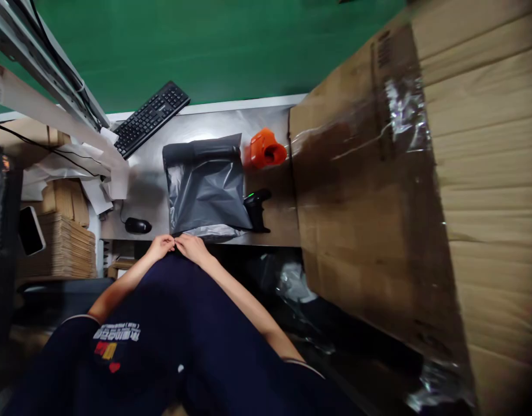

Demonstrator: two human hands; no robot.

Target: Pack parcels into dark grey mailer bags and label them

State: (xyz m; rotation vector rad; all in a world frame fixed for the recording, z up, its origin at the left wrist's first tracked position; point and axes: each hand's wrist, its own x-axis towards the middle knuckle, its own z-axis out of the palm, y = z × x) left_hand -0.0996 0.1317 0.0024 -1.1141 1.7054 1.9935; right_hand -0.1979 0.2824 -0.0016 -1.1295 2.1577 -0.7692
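A dark grey plastic mailing bag lies on the metal table, with a clear plastic strip along its near edge. My left hand and my right hand meet at the table's front edge, by the bag's near left corner. Both sets of fingertips are pinched together and almost touch. Whatever is between them is too small to make out. Right of the bag stands a black handheld scanner with a green light, touching or very near the bag's edge.
Behind the scanner sits an orange holder. A large cardboard box bounds the table on the right. To the left are a black keyboard, a mouse, paper strips, stacked flat cardboard and a phone.
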